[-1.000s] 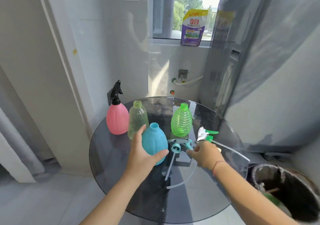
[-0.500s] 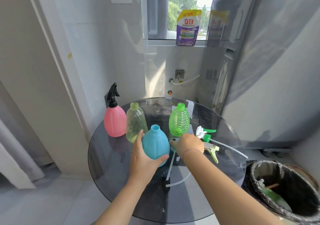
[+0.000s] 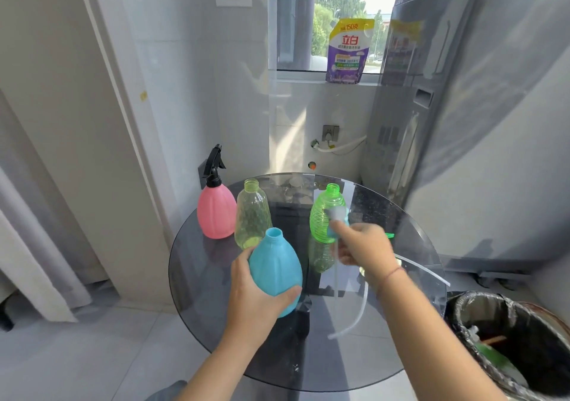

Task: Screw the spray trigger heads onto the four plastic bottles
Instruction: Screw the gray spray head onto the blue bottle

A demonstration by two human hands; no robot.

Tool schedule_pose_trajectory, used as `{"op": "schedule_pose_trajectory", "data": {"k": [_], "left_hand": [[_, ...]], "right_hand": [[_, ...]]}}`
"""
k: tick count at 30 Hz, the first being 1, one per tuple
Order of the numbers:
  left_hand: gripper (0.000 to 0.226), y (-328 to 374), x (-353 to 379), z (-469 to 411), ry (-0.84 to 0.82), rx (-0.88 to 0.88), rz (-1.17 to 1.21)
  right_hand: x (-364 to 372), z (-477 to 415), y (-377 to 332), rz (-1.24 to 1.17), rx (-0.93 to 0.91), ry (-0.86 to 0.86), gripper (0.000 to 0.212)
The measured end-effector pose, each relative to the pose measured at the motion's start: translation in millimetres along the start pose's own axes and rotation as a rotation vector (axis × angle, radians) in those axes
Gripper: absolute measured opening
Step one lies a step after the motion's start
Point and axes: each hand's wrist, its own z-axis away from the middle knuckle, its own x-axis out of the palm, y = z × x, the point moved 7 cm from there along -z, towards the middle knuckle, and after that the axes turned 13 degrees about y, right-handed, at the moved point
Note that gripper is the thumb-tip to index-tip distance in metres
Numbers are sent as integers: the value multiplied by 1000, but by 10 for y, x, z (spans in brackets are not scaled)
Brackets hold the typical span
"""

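My left hand [image 3: 257, 292] grips a blue bottle [image 3: 275, 269] with an open neck, tilted a little and held over the round glass table [image 3: 216, 308]. My right hand [image 3: 365, 251] holds a blurred blue-and-white spray trigger head [image 3: 337, 217] in the air, its thin tube hanging down below the fist. Behind stand a pink bottle [image 3: 215, 212] with a black trigger head [image 3: 215, 163] screwed on, a clear yellowish bottle [image 3: 252, 215] with an open neck, and a green ribbed bottle [image 3: 327, 215] with an open neck. Other trigger heads lie mostly hidden behind my right hand; only a green tip [image 3: 390, 235] and loose tubes [image 3: 425, 272] show.
A lined waste bin [image 3: 524, 339] stands at the lower right beside the table. A tall grey appliance [image 3: 462, 123] rises behind the table on the right. A purple detergent pouch [image 3: 348, 52] sits on the window sill. A white wall and curtain are at the left.
My right hand has lifted the blue trigger head off the table, tube dangling. My left hand has raised and tilted the blue bottle toward me.
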Motion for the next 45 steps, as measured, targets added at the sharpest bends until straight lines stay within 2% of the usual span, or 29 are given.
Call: {"op": "schedule_pose_trajectory", "data": {"k": [5, 8, 13, 19, 24, 27, 32, 39, 42, 45], "left_hand": [[91, 138, -25, 232, -167, 43, -71], [90, 261, 36, 353, -223, 91, -84], [85, 417, 118, 419, -261, 113, -57], [86, 522, 133, 416, -262, 108, -8], [88, 610, 157, 370, -273, 58, 20], [88, 695, 173, 360, -314, 27, 86], [84, 783, 240, 416, -563, -83, 256], [93, 951, 326, 598, -1017, -255, 615], [81, 1006, 317, 670, -1147, -335, 744], [64, 1054, 320, 714, -1219, -360, 867]], "right_hand": [[-404, 296, -946, -391, -307, -56, 13], [-501, 445, -1340, -467, -444, -128, 13], [-505, 544, -1528, -481, -498, -216, 18], [-399, 555, -1330, -420, -466, -267, 34], [-217, 620, -1041, -248, -448, -337, 30], [-123, 694, -868, -225, -405, -436, 28], [-128, 739, -767, -265, -330, -573, 36], [-47, 858, -763, -519, -122, -820, 34], [-40, 920, -814, -634, -101, -921, 41], [-30, 936, -840, -700, -77, -947, 46]]}}
